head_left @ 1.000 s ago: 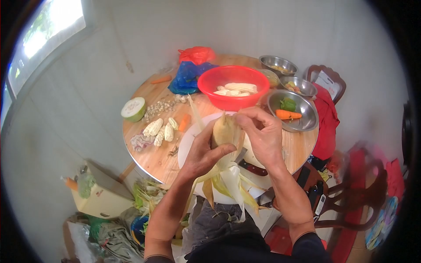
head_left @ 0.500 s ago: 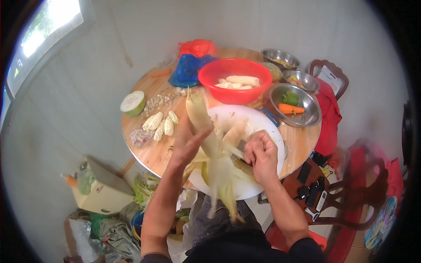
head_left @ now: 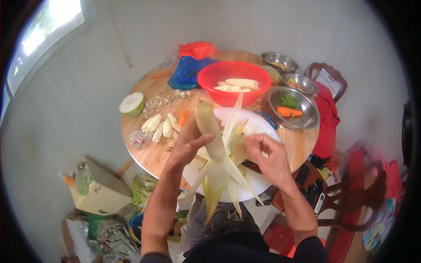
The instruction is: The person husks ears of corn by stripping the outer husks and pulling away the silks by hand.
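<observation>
My left hand (head_left: 190, 142) is wrapped round an ear of corn (head_left: 210, 131) held upright, with several pale husk leaves (head_left: 218, 175) peeled down and splayed below it. Just right of the ear, my right hand (head_left: 265, 153) has curled fingers beside a husk leaf (head_left: 238, 142); whether they grip it I cannot make out. Beneath both hands lies a white round board (head_left: 258, 127), with a dark-handled knife (head_left: 253, 166) on it, partly covered.
A red basin (head_left: 234, 98) holds peeled corn. Steel bowls stand at the right, one (head_left: 310, 111) with a carrot and green pepper. Small corn ears (head_left: 151, 123), a cut gourd (head_left: 132, 104) and a blue bag (head_left: 186, 72) lie on the wooden table (head_left: 149, 153).
More husk leaves now hang spread out below the ear. My right hand pulled down and away, then rose a little beside the ear. My left hand still holds the corn.
</observation>
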The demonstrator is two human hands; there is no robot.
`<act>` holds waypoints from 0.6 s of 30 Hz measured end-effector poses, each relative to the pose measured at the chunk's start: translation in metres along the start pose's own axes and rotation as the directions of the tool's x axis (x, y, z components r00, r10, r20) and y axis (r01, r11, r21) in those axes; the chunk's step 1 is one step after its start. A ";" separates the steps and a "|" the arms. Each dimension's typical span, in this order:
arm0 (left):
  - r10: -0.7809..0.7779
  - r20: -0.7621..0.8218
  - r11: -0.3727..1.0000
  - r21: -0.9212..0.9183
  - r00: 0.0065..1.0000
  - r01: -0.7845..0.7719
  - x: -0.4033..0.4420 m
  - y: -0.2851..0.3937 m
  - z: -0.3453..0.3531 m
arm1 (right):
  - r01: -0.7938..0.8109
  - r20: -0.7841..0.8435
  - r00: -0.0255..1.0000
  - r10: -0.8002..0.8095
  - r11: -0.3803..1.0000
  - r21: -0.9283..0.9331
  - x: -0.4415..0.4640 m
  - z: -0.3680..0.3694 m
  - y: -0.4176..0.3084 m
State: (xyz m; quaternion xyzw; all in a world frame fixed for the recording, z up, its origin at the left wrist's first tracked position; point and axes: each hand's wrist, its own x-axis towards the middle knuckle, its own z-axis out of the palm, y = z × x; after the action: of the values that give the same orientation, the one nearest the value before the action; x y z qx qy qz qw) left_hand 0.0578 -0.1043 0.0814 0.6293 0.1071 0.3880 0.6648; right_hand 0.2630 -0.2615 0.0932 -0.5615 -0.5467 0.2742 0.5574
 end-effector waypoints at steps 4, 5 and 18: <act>0.026 0.028 0.999 0.040 0.999 -0.028 0.001 0.006 0.021 | 0.145 -0.103 0.985 -0.139 0.988 0.052 0.040 0.016 -0.033; 0.040 0.029 0.998 0.052 0.999 -0.041 0.001 0.006 0.022 | 0.158 -0.109 0.983 -0.150 0.985 0.066 0.047 0.021 -0.038; 0.035 0.092 0.996 0.081 0.995 -0.043 0.004 0.005 0.027 | 0.217 -0.188 0.968 -0.168 0.935 0.280 0.055 0.026 -0.020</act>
State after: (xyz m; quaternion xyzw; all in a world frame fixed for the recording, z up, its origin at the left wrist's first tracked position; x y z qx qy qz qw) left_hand 0.0758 -0.1218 0.0920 0.6752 0.0805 0.3674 0.6346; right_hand 0.2468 -0.2072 0.1221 -0.4349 -0.5046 0.2512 0.7023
